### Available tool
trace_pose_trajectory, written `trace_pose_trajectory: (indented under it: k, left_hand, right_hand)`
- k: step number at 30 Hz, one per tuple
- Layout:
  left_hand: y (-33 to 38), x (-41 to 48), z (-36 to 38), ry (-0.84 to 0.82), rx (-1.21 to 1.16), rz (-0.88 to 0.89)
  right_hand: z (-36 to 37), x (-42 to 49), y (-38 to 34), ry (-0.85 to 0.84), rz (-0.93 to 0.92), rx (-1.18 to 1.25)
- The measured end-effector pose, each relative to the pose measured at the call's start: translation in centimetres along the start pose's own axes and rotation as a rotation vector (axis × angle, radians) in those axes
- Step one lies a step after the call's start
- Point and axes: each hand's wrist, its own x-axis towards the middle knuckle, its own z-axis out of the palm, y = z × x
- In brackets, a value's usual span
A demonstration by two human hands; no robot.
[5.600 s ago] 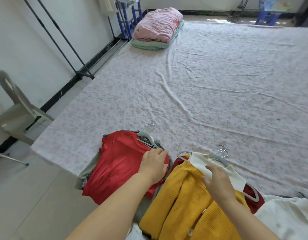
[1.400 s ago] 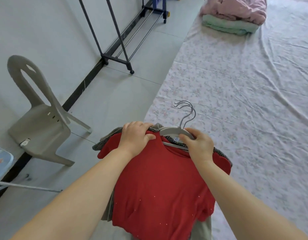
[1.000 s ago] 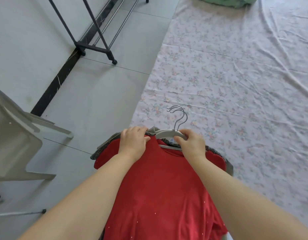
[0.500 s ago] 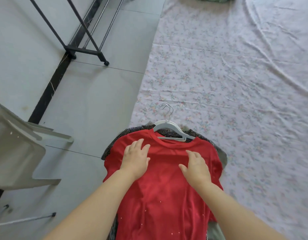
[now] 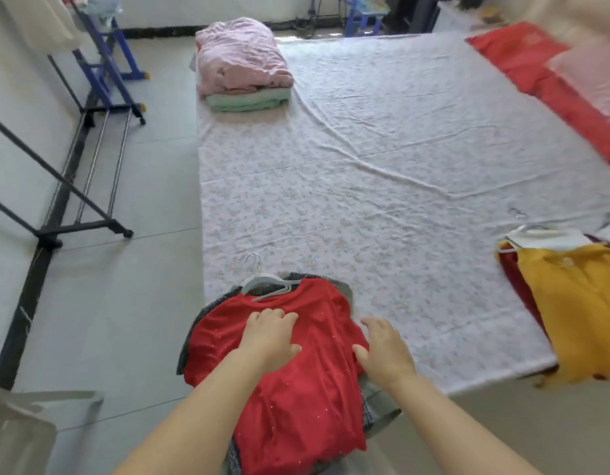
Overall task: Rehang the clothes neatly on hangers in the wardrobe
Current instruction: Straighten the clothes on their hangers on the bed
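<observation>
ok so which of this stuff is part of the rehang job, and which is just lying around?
Job: red top, hanger, yellow sweater, clothes rack, left hand on the top, right hand at its edge.
Lying about: pink quilt, green blanket, grey chair, floral sheet.

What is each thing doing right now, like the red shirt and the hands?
red shirt, on a hanger, lying flat over grey clothes.
hanger, inside the red shirt's neck, hook free.
left hand, open, pressing flat on the red shirt.
right hand, open, at the shirt's right edge.
yellow sweater, on a hanger, lying on the sheet.
blankets, folded and stacked.
sheet, spread out, wrinkled.
</observation>
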Motion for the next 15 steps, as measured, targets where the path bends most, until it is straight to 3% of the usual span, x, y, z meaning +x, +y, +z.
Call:
trace_pose_trajectory:
  k: [15]
  left_hand:
    - [27.4,-1.7,-1.6,-0.003,0.182,0.464]
  right_hand:
    - [-8.2,-18.4,20.4,0.199,0.442,0.132]
